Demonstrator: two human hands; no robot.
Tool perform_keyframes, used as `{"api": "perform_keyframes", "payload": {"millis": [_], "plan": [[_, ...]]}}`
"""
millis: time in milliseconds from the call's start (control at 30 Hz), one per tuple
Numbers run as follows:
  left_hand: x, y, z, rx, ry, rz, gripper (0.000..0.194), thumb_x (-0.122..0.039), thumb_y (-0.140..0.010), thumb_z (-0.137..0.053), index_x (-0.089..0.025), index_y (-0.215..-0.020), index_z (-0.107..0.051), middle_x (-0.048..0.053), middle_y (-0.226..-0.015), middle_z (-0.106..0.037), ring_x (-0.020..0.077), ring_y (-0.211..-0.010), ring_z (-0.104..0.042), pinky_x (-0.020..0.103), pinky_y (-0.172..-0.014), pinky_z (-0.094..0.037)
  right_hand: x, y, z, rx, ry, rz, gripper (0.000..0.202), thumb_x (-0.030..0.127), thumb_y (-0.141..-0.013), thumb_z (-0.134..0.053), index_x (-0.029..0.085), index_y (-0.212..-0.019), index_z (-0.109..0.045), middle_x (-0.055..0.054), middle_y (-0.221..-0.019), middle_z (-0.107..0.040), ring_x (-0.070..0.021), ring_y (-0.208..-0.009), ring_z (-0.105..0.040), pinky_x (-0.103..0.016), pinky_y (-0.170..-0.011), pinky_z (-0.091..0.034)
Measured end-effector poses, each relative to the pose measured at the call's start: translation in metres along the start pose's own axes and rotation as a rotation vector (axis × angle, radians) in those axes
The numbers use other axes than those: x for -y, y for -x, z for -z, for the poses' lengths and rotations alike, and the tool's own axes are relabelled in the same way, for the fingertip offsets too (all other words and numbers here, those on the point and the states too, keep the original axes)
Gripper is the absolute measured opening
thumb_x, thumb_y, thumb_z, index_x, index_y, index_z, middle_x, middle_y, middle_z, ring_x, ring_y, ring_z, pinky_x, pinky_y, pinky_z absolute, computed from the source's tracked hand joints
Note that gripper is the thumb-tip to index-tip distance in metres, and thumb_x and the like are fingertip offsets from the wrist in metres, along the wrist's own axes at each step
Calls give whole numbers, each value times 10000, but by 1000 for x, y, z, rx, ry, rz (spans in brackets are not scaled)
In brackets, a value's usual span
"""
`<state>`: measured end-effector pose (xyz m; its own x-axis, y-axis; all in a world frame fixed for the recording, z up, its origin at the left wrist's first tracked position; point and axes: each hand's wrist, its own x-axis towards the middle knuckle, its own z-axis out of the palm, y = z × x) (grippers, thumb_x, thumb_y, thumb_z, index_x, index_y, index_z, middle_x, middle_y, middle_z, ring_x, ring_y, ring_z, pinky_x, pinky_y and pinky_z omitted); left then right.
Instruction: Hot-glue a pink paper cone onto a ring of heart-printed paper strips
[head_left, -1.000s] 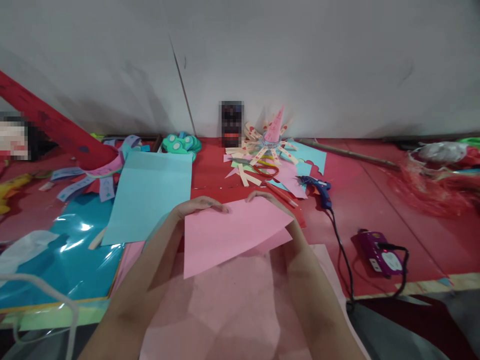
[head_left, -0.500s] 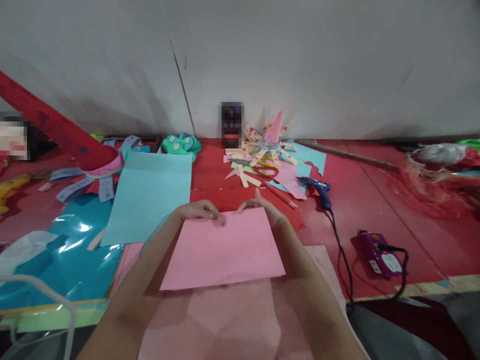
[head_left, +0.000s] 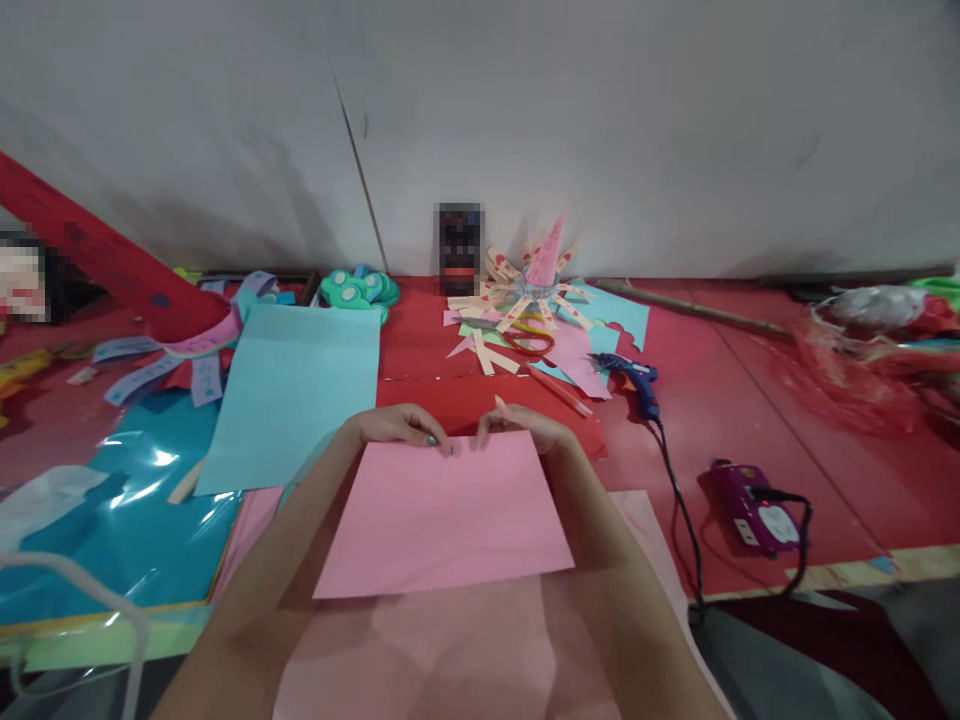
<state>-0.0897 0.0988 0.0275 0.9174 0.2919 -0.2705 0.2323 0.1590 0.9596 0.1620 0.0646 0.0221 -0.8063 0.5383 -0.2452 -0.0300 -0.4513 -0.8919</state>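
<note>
A pink paper sheet [head_left: 446, 520] is held up in front of me, tilted, above a larger pale pink surface [head_left: 450, 650]. My left hand [head_left: 405, 426] grips its far edge left of the middle, with the fingertips at the top of the sheet. My right hand [head_left: 525, 428] holds the same edge further right, its thumb raised. Beyond the hands lies a red sheet [head_left: 465, 400]. To the left of my left hand is a light blue sheet [head_left: 300, 390].
A blue glue gun [head_left: 636, 378] with its cable lies on the right, near a purple power adapter [head_left: 761, 510]. Scissors [head_left: 529, 342], paper scraps and a pink cone craft [head_left: 546, 262] are at the back. A red cone [head_left: 112, 260] rises on the left.
The near edge of the pink sheet has dropped slightly toward me. My right fingers have moved down onto the far edge, and both hands are a little closer together.
</note>
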Motion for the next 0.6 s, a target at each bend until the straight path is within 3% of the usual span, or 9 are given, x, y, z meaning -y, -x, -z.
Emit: {"api": "perform_keyframes", "payload": {"millis": [333, 433, 600], "plan": [[2, 0, -2, -69, 34, -32, 269, -415, -726, -659, -172, -825, -717, 71, -915, -696, 158, -842, -622, 216, -773, -452, -6, 5, 7, -137, -30, 120, 683, 771, -693, -403, 127, -547, -577, -35, -519, -558, -97, -460, -510, -212, -445, -405], [3, 0, 0, -82, 10, -61, 353, -487, -686, -669, -165, -826, -713, 87, -921, -690, 172, -856, -613, 225, -769, -448, -13, 5, 15, -216, -92, 163, 670, 787, -675, -405, 161, -449, -487, 3, -390, -453, -72, -371, -424, -199, -390, -361], [5, 0, 4, -131, -25, -106, 439, -537, -653, -672, -164, -880, -713, 106, -964, -686, 189, -876, -611, 249, -800, -440, -16, 5, 18, -283, -249, 215, 632, 711, -763, -377, 192, -402, -360, 39, -311, -320, -53, -296, -310, -193, -340, -287]]}}
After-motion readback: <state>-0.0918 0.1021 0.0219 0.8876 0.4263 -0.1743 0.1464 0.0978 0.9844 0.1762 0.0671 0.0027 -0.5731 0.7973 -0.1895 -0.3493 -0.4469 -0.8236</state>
